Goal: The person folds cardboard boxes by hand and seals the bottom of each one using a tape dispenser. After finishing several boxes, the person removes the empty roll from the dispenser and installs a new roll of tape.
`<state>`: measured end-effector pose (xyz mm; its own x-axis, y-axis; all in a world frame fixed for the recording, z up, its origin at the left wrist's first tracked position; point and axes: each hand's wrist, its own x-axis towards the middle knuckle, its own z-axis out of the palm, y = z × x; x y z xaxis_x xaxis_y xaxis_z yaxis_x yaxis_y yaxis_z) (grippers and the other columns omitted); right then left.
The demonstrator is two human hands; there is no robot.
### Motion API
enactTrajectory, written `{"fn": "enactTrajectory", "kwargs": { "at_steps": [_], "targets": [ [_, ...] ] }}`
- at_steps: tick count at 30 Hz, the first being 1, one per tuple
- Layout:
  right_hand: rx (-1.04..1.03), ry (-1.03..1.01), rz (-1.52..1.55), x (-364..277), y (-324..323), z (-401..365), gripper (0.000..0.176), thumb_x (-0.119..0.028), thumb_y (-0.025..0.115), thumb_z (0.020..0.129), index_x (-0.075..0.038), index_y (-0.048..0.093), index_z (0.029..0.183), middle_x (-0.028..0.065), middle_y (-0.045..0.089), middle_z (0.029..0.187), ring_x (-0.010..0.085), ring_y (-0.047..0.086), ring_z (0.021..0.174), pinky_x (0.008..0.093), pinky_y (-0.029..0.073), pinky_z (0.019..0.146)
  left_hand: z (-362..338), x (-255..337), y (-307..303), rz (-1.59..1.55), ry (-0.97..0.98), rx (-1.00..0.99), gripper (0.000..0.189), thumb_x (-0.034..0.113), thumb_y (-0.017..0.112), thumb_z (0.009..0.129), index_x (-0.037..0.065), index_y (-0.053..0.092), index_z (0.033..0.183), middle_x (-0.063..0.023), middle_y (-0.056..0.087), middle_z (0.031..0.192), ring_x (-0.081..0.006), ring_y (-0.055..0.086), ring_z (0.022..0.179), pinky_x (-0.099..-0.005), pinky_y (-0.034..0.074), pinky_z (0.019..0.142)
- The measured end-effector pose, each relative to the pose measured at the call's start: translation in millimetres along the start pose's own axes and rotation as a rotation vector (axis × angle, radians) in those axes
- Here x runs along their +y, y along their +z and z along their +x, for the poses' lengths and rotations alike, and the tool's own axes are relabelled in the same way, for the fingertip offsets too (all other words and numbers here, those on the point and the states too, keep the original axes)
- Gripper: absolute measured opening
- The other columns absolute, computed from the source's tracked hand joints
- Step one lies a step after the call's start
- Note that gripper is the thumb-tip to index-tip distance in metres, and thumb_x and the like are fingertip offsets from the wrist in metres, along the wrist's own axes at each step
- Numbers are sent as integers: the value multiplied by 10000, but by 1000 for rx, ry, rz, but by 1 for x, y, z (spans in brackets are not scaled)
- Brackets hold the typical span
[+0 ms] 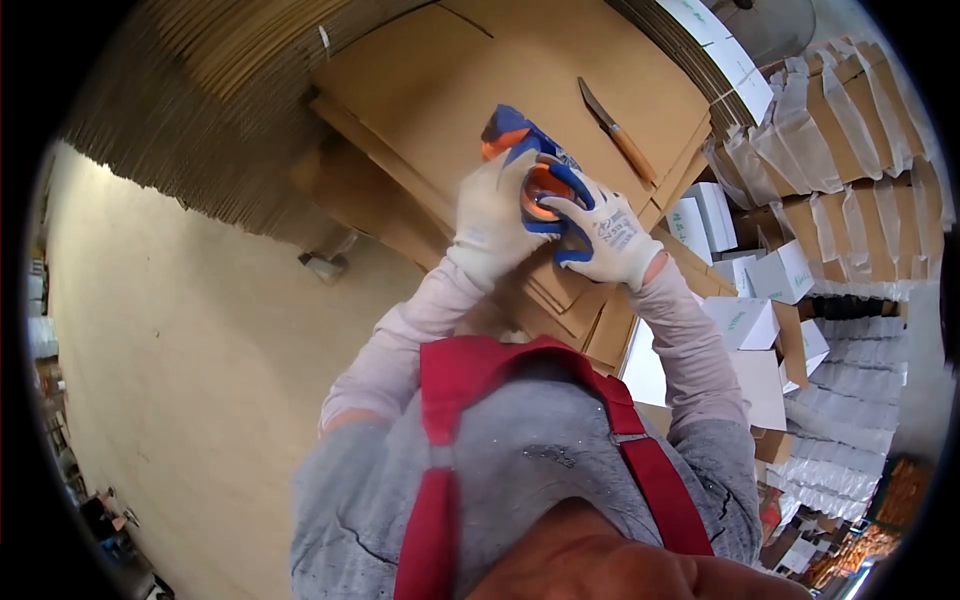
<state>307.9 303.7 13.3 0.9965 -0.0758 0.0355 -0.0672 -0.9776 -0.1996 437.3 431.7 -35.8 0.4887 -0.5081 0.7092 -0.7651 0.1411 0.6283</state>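
A blue and orange tape dispenser (545, 185) is held over the stacked cardboard, its orange round hub turned up towards me. My left hand (502, 212), in a white glove with blue fingertips, is closed around its left side. From the right, my right hand (605, 228), gloved alike, has its fingers curled onto the hub and the rim, with the thumb lower down. The blue and orange far end sticks out above my left fingers. A knife (618, 133) with a wooden handle lies on the cardboard (430, 70), to the right of the dispenser.
Bundled flat cardboard (190, 130) stands at the upper left. White boxes (748, 322) are piled to the right, beside cartons (850, 110) with clear plastic hanging over them. Pale floor (210, 360) stretches along the left, with a small object (325, 265) near the stack.
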Motion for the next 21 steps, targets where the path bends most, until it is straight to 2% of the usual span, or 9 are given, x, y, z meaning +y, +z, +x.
{"fn": "enactTrajectory", "kwargs": {
  "at_steps": [3, 5, 7, 9, 11, 12, 17, 19, 21],
  "targets": [
    [287, 40, 180, 13, 31, 5, 513, -202, 708, 628, -158, 584, 1123, 165, 445, 1284, 346, 442, 1175, 442, 394, 946, 20, 13, -2, -64, -55, -145, 685, 125, 796, 592, 27, 487, 1195, -158, 619, 1033, -303, 613, 949, -356, 476, 850],
    [392, 71, 172, 19, 34, -4, 457, -125, 690, 671, -103, 583, 1114, 138, 517, 1214, 286, 539, 1072, 379, 454, 888, 38, 22, -17, -309, -183, -263, 652, 84, 763, 630, 23, 485, 1217, -185, 560, 1156, -297, 576, 1055, -350, 453, 902],
    [348, 413, 1475, 37, 35, -16, 368, -79, 652, 750, -43, 579, 1109, 88, 595, 1085, 198, 593, 960, 312, 484, 816, 52, 14, -29, -830, -229, -332, 575, 63, 743, 659, 26, 528, 1191, -201, 449, 1296, -314, 489, 1175, -360, 439, 933],
    [394, 394, 1694, 33, 22, -20, 323, -113, 616, 830, -15, 561, 1133, 58, 629, 973, 146, 602, 880, 277, 491, 750, 51, 12, -32, -610, -209, -358, 533, 46, 736, 650, 62, 579, 1159, -193, 354, 1377, -355, 401, 1242, -398, 401, 981],
    [294, 287, 1800, 45, 26, -25, 316, -133, 610, 840, -19, 560, 1131, 60, 630, 973, 146, 601, 870, 286, 491, 747, 49, 12, -25, 35, 202, -381, 535, 61, 756, 622, 120, 609, 1133, -186, 375, 1369, -366, 351, 1272, -429, 355, 1012],
    [296, 289, 1808, 45, 28, -26, 316, -133, 610, 840, -19, 560, 1131, 60, 630, 973, 146, 601, 870, 286, 491, 747, 48, 18, -17, 69, 208, -393, 527, 91, 760, 613, 146, 613, 1116, -176, 377, 1371, -390, 324, 1279, -455, 312, 1028],
    [284, 364, 1783, 40, 28, -18, 326, -159, 598, 857, -14, 541, 1144, 66, 626, 974, 138, 596, 863, 288, 487, 745, 48, 13, 1, 279, 153, -518, 349, 111, 734, 665, 122, 646, 1002, -162, 396, 1359, -370, 351, 1261, -438, 338, 1000],
    [431, 328, 1652, 25, 27, -11, 333, -168, 589, 867, -10, 523, 1153, 70, 628, 961, 136, 603, 818, 281, 492, 710, 50, 8, 1, 317, 156, -567, 293, 87, 725, 677, 112, 662, 962, -154, 403, 1354, -351, 381, 1247, -420, 372, 977],
    [489, 404, 1622, 18, 21, -9, 348, -170, 590, 870, -13, 505, 1168, 77, 629, 944, 136, 609, 757, 281, 497, 658, 50, 7, 0, -142, -141, -451, 195, 13, 682, 713, 87, 682, 893, -130, 437, 1322, -291, 453, 1198, -357, 443, 902]
  ]
}}
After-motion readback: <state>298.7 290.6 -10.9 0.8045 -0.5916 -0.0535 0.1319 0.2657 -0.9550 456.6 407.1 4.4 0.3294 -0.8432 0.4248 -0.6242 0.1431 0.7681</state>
